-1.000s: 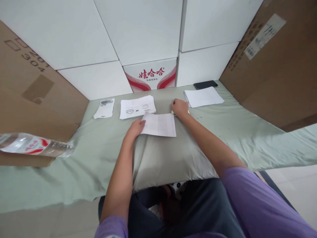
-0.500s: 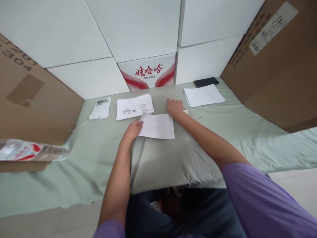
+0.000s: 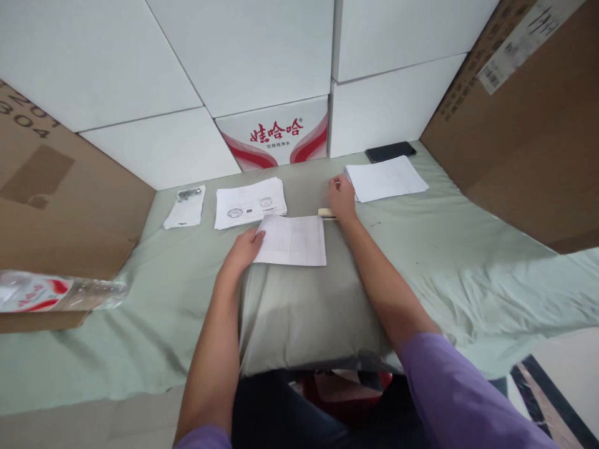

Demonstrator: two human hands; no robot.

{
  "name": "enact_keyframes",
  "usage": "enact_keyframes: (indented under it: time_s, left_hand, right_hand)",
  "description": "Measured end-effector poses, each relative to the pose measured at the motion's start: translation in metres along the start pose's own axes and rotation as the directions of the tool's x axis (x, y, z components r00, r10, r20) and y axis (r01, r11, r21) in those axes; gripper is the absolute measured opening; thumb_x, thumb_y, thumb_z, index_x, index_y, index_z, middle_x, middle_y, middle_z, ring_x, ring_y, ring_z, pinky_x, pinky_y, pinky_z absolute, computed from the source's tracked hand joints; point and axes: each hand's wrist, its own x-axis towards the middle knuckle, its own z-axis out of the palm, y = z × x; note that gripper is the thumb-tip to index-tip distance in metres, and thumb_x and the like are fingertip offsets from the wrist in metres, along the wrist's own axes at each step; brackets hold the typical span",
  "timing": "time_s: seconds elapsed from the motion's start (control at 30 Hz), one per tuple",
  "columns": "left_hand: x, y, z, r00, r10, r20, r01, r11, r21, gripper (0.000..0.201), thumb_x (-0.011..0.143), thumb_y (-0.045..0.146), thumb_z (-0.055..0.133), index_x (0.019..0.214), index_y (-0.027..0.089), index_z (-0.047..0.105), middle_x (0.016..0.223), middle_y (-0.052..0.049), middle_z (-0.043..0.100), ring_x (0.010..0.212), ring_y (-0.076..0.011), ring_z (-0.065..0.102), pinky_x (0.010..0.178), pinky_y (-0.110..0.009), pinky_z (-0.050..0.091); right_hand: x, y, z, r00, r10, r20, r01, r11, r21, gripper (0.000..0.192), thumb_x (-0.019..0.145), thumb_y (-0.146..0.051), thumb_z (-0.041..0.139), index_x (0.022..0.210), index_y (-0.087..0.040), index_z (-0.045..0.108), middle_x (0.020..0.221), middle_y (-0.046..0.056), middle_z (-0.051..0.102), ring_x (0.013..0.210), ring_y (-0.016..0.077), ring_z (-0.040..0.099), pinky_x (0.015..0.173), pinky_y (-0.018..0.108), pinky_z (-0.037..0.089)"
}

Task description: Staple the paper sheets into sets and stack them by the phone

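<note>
— What's shifted since a moment ago?

— The right hand (image 3: 342, 198) has slid away from the printed sheet (image 3: 292, 240) towards the blank paper stack (image 3: 386, 178); its fingertips now touch that stack's near corner, fingers loosely spread, gripping nothing. A small pale object (image 3: 326, 212) lies just under its wrist.

— And the printed sheet?

— Flat on the bench (image 3: 421, 249), on the raised grey-green cushion (image 3: 304, 318). The left hand (image 3: 243, 252) presses on its left edge, thumb on the paper, not clenched.

— Around the sheet?

— Just beyond it, a stamped pile of papers (image 3: 250, 202); left of that, a small white slip (image 3: 185, 211). A dark phone (image 3: 390, 151) lies behind the blank stack. Far left of the sheet, a water bottle (image 3: 56, 292) lies on its side.
</note>
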Motion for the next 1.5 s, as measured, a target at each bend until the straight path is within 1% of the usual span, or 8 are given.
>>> enact_keyframes:
  time_s: [0.27, 0.63, 0.73, 0.87, 0.93, 1.23, 1.43, 1.5]
  left_hand:
    - [-0.001, -0.009, -0.013, 0.996, -0.001, -0.088, -0.001, 1.0, -0.013, 0.051, 0.093, 0.05, 0.039, 0.107, 0.014, 0.072, 0.105, -0.013, 0.077, 0.1, -0.0306, 0.069, 0.094, -0.038, 0.054]
    - [-0.003, -0.022, -0.023, 0.925, -0.017, -0.381, -0.001, 0.999, -0.045, 0.056, 0.098, 0.054, 0.035, 0.112, 0.011, 0.068, 0.098, -0.015, 0.075, 0.098, -0.0295, 0.069, 0.091, -0.038, 0.054]
    - [-0.004, -0.02, -0.021, 0.87, -0.063, -0.489, 0.038, 0.997, -0.061, 0.058, 0.099, 0.054, 0.033, 0.114, 0.009, 0.067, 0.1, -0.017, 0.074, 0.099, -0.0292, 0.07, 0.092, -0.038, 0.053]
    - [-0.005, -0.018, -0.016, 0.801, -0.105, -0.59, 0.061, 0.994, -0.095, 0.059, 0.1, 0.051, 0.031, 0.114, 0.006, 0.067, 0.104, -0.021, 0.072, 0.103, -0.0311, 0.069, 0.093, -0.041, 0.052]
    - [-0.005, -0.018, -0.013, 0.782, -0.117, -0.612, 0.064, 0.992, -0.108, 0.058, 0.1, 0.05, 0.031, 0.114, 0.006, 0.067, 0.104, -0.021, 0.072, 0.105, -0.0316, 0.069, 0.093, -0.042, 0.052]
    - [-0.011, 0.003, 0.005, 0.73, -0.162, -0.664, -0.011, 0.969, -0.248, 0.052, 0.098, 0.049, 0.027, 0.12, 0.011, 0.055, 0.114, -0.02, 0.065, 0.113, -0.0305, 0.062, 0.097, -0.046, 0.05]
    - [-0.025, 0.036, -0.002, 0.418, 0.006, -0.908, -0.269, 0.956, -0.118, 0.041, 0.086, 0.055, 0.045, 0.107, 0.021, 0.04, 0.111, -0.015, 0.049, 0.105, -0.0283, 0.054, 0.094, -0.05, 0.049]
    - [-0.048, 0.068, 0.013, 0.646, 0.179, -0.742, -0.436, 0.884, -0.166, 0.038, 0.086, 0.063, 0.042, 0.09, 0.025, 0.048, 0.089, -0.009, 0.053, 0.092, -0.0269, 0.057, 0.091, -0.05, 0.051]
  right_hand:
    - [0.01, -0.001, -0.008, 0.988, 0.152, -0.018, -0.129, 0.89, 0.437, 0.017, 0.093, -0.028, 0.044, 0.083, -0.021, 0.055, 0.06, -0.004, 0.049, 0.056, 0.0115, 0.048, 0.057, 0.021, 0.038]
    - [-0.002, -0.042, -0.022, 0.942, -0.084, 0.325, -0.108, 0.842, 0.529, 0.024, 0.094, -0.028, 0.053, 0.077, -0.015, 0.064, 0.071, 0.002, 0.066, 0.055, 0.0074, 0.046, 0.053, 0.019, 0.037]
    - [-0.011, -0.05, -0.026, 0.807, -0.23, 0.544, -0.071, 0.876, 0.476, 0.027, 0.093, -0.032, 0.06, 0.075, -0.013, 0.066, 0.074, 0.003, 0.069, 0.058, 0.007, 0.052, 0.053, 0.018, 0.039]
    - [-0.024, -0.056, -0.029, 0.443, -0.236, 0.865, -0.167, 0.926, 0.338, 0.013, 0.085, -0.025, 0.072, 0.082, -0.014, 0.066, 0.073, 0.003, 0.069, 0.053, 0.0104, 0.059, 0.047, 0.021, 0.045]
    - [-0.027, -0.056, -0.03, 0.369, -0.223, 0.902, -0.235, 0.917, 0.323, 0.015, 0.084, -0.026, 0.074, 0.088, -0.015, 0.065, 0.076, 0.004, 0.071, 0.052, 0.0127, 0.063, 0.044, 0.022, 0.046]
    - [-0.025, -0.052, -0.028, 0.715, -0.169, 0.679, -0.111, 0.931, 0.349, 0.008, 0.093, -0.019, 0.061, 0.085, -0.017, 0.062, 0.044, -0.006, 0.051, 0.038, 0.0079, 0.046, 0.04, 0.018, 0.033]
    - [-0.012, -0.042, -0.021, 0.901, -0.104, 0.421, -0.114, 0.881, 0.46, 0.015, 0.092, -0.017, 0.052, 0.08, -0.018, 0.059, 0.045, -0.007, 0.047, 0.038, 0.0077, 0.039, 0.04, 0.019, 0.03]
    - [0.0, -0.032, -0.025, 0.943, -0.016, 0.334, -0.16, 0.855, 0.493, 0.014, 0.09, -0.016, 0.051, 0.079, -0.018, 0.059, 0.052, -0.004, 0.054, 0.038, 0.0077, 0.04, 0.039, 0.02, 0.029]
